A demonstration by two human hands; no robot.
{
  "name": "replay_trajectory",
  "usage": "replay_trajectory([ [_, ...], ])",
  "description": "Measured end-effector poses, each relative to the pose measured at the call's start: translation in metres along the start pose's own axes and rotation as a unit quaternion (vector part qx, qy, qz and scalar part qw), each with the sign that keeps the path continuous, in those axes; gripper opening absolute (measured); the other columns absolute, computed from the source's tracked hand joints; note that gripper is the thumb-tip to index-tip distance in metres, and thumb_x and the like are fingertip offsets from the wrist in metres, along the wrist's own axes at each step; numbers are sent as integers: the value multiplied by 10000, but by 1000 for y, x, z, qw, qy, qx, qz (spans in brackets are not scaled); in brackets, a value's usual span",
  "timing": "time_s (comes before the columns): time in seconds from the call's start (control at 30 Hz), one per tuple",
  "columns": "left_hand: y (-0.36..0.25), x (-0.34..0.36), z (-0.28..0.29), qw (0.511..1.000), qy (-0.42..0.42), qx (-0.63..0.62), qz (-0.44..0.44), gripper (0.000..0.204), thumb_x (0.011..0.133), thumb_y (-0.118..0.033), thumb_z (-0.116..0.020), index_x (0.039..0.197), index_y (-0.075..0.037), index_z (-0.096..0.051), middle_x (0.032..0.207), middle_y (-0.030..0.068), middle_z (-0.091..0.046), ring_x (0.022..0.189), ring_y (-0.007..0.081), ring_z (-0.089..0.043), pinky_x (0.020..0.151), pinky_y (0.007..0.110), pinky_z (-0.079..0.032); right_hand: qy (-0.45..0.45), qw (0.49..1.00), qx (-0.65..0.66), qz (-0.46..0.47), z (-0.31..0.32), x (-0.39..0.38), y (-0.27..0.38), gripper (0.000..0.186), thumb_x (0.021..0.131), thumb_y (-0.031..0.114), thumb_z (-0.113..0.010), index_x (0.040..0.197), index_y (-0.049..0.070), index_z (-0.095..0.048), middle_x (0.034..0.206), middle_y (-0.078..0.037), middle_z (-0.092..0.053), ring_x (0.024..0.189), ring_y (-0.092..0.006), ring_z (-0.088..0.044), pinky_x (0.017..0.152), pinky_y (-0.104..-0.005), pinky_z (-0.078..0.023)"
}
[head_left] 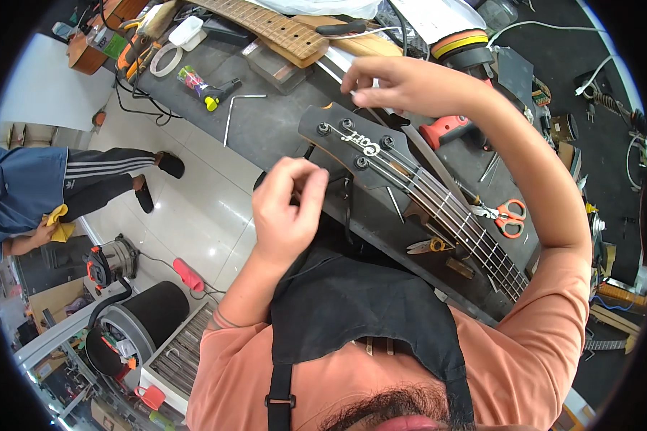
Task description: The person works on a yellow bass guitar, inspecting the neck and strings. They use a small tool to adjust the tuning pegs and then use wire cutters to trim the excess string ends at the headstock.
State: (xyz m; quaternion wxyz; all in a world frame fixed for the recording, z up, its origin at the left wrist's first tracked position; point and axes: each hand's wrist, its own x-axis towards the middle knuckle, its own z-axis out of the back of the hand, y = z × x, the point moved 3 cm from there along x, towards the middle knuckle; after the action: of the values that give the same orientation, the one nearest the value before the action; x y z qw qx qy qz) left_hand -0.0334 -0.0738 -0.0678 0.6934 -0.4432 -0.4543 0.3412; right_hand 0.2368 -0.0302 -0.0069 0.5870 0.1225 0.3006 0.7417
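A black bass guitar headstock (341, 144) with light lettering and several tuning posts lies on the workbench, its fretboard (467, 230) running down to the right under several strings. My left hand (286, 208) hovers off the bench's near edge, just below the headstock's end and close to a tuning key (309, 151). Its thumb and fingers are curled in a pinch; whatever is between them is too small to make out. Above the headstock is my right hand (392, 85), reaching over the bench with fingers bent toward the thumb. What they hold, if anything, cannot be made out.
Orange-handled scissors (510, 218), a red-handled tool (443, 132) and a hex key (229, 118) lie on the bench (266, 133). Another guitar neck (280, 32) rests at the back. A person (29, 187) with a yellow cloth is at left, near a black bin (158, 309).
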Motion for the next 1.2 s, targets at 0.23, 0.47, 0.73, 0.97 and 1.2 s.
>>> replay_trajectory([
  [0.23,-27,44,13,981,47,128,-137,219,899,51,-784,1095,-43,-765,998,72,-670,867,181,-642,766,321,-515,42,999,7,19,-7,2,-9,327,1086,337,-659,1202,44,-745,929,-100,-735,883,-258,-706,871,-394,-560],
  [0.47,-84,90,-23,817,323,247,-410,247,790,-51,-815,1028,-88,-760,989,18,-656,1034,260,-619,942,426,-482,124,982,-107,-98,5,17,23,297,1039,274,-652,1246,76,-731,973,-128,-772,862,-278,-739,826,-432,-575],
  [0.73,-111,86,-54,701,375,319,-515,124,768,-131,-735,787,-74,-627,895,28,-597,949,212,-628,844,362,-498,73,995,57,-39,8,-2,-6,351,1010,303,-725,1303,111,-727,1109,-84,-690,973,-198,-680,879,-379,-553],
  [0.97,-107,93,-71,666,446,293,-521,225,730,-146,-782,835,-72,-596,924,44,-571,977,215,-611,848,355,-498,57,995,77,8,-2,2,-23,326,947,171,-775,1268,115,-790,1036,-1,-737,824,-132,-579,776,-311,-506],
  [1.2,-108,99,-76,649,491,311,-490,347,680,-158,-826,895,-77,-568,955,49,-554,1002,242,-587,930,384,-477,65,982,91,151,4,-1,-12,325,937,208,-721,1198,23,-777,1081,-240,-792,959,-307,-735,877,-401,-555],
])
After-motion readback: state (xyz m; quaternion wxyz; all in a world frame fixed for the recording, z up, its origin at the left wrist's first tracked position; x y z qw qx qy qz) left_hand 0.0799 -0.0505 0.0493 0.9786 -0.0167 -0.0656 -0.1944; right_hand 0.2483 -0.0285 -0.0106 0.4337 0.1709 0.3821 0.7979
